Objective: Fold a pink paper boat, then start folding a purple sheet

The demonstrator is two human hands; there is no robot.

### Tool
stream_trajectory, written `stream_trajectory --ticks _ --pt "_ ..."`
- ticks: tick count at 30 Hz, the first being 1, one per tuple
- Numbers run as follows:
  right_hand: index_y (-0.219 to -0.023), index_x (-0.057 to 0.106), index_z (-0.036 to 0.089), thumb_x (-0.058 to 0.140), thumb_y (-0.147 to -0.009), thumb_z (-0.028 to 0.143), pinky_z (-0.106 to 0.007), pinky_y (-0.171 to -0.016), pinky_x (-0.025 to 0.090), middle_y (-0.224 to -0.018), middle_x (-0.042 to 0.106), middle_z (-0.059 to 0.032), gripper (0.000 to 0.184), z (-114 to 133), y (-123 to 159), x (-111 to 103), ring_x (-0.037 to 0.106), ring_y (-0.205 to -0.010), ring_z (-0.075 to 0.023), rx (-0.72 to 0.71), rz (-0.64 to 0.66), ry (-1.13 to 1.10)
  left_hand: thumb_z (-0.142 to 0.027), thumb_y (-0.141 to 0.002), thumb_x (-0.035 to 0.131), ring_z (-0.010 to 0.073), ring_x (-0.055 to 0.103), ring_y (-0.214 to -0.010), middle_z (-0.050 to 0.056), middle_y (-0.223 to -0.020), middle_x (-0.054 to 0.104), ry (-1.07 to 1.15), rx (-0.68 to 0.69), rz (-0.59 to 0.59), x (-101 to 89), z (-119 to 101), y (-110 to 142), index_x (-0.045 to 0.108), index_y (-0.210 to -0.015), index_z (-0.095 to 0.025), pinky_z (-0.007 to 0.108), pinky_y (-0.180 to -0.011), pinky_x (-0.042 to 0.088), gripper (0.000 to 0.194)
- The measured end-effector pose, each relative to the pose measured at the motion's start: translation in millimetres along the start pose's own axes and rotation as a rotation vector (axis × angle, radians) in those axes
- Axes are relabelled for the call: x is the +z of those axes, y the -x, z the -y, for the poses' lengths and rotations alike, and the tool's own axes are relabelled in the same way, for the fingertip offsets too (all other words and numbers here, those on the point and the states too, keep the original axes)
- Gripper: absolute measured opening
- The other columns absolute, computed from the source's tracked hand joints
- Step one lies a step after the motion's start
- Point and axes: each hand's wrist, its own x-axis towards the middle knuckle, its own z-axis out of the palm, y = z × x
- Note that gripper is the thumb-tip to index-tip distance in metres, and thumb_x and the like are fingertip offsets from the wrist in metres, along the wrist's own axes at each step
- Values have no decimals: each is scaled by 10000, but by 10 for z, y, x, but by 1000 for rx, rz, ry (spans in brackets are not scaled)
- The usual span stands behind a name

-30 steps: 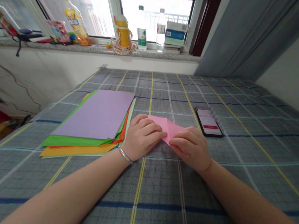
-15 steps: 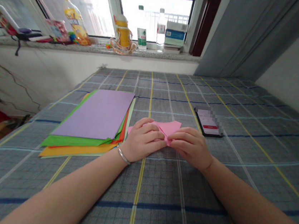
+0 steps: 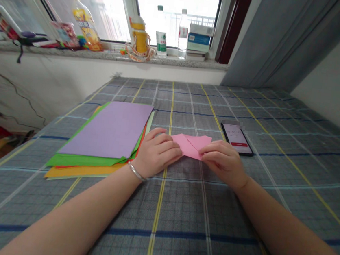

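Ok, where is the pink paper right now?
In the head view, the pink paper is near the middle, between the left hand and the right hand, right of the paper stack.

Daylight glares white through the window (image 3: 174,11), while the grey curtain (image 3: 260,39) beside it looks dim.

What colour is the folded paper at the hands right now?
The folded paper is pink, best seen in the head view.

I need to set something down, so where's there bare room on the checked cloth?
Bare cloth lies right of the phone, beyond the pink paper toward the windowsill, and between the forearms. It's crowded at that paper, between left hand and right hand, and leftward, where the paper stack lies.
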Motion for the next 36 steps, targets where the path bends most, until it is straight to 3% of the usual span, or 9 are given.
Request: stream_trajectory --ticks 7,23,31,36 --pt "-834 648 246 635 -832 151 -325 -798 483 -911 721 -4 96 -55 27 -45 643 -855 -147 22 -3 11 -230 -845 651 132 596 -784 -46 -826 712 -32 -23 65 -5 122 32 623 -848 -244 377 -945 407 31" --pt "-830 635 237 624 -833 134 -332 -763 500 -875 712 -16 104 -90 16 -115 638 -830 -154 49 -53 4 -252 -850 628 136 600 -771 -22 -787 698 -81 -38 124 -64 394 113 618 -793 -224 381 -961 428 64" --pt "-833 635 239 624 -826 118 -334 -762 503 -869 713 -12 121 -95 17 -129 643 -830 -157 56 -50 10 -272 -880 585 136 593 -757 -17 -772 683 -103 -38 225 -98 491 150 621 -788 -232 368 -938 447 106" --pt "-826 639 249 620 -825 139 -331 -762 508 -853 714 -1 112 -113 20 -134 652 -838 -160 72 -68 -1 -266 -877 561 156 596 -785 13 -799 677 -15 -128 252 -125 480 138 614 -782 -213 382 -903 459 120"
